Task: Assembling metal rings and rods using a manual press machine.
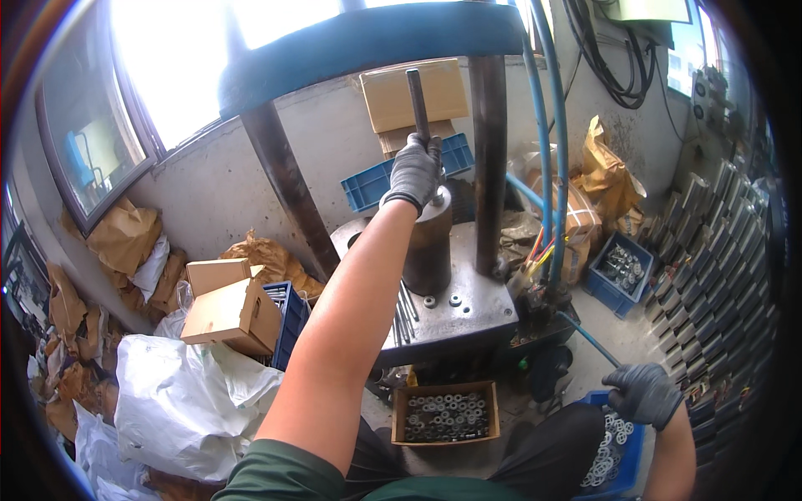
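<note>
L grip (413, 171) is closing in a fist round a dark rod (418, 104), whose top is sticking up past the fingers under the crossbeam (376, 42); its lower end is hiding behind the glove, so can't tell if it's seating in the cyl (427, 250). Cyl is standing upright approx mid surface (484, 311), btwn the posts (487, 167), nearer the one at the R edge. R grip (647, 397) is curling, looks like, round the end of a lever (589, 338), off the surface's front R corner.

Rod is leaning a bit, top to the L, though the lens is bending lines. To do this well: be getting it plumb over cyl's centre, holding by the side, w/ fingers staying clear of the rod's top & the beam, and be working the lever gently, no jerks, only while L fingers are clear.

Loose rods (405, 317) are lying nr the front L edge; two small rings (455, 299) are sitting just in front of cyl's base, so mind not nudging 'em. Below the front edge, a carton (496, 409) is holding more rings.
</note>
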{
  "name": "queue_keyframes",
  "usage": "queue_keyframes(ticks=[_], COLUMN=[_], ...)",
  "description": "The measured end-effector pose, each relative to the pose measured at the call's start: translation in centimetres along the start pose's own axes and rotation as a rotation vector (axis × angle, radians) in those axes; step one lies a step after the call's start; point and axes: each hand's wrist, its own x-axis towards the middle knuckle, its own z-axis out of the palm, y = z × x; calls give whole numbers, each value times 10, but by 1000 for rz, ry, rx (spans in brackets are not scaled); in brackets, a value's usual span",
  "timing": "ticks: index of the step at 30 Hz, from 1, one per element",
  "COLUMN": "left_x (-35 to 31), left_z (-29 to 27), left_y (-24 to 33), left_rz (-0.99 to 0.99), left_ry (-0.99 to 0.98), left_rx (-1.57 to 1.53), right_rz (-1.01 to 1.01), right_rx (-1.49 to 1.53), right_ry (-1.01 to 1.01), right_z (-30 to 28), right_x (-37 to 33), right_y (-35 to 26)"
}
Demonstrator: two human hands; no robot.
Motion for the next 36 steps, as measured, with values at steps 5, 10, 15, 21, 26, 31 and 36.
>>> queue_keyframes(ticks=[5, 10, 15, 21, 26, 31, 36], left_x=[-1, 2, -5, -2, -9, -3, 3], left_z=[-1, -1, -3, -3, -3, 0, 5], left_y=[7, 5, 14, 4, 19, 5, -5], left_rz=[-23, -37, -76, -48, -52, -58, -9], left_ry=[-8, -4, -27, 4, -27, -16, 34], left_rx=[-23, -15, -83, -19, -60, -57, 33], right_rz=[32, 41, 34, 41, 16, 37, 66], right_rx=[42, -15, -85, 35, -11, 24, 74], right_ry=[-217, -231, -298, -127, -275, -287, -65], right_z=[14, 24, 6, -9, -1, 0, -3], right_x=[-22, -21, -9, -2, -12, -8, -9], right_y=[-3, 1, -2, -8, 1, 5, 2])
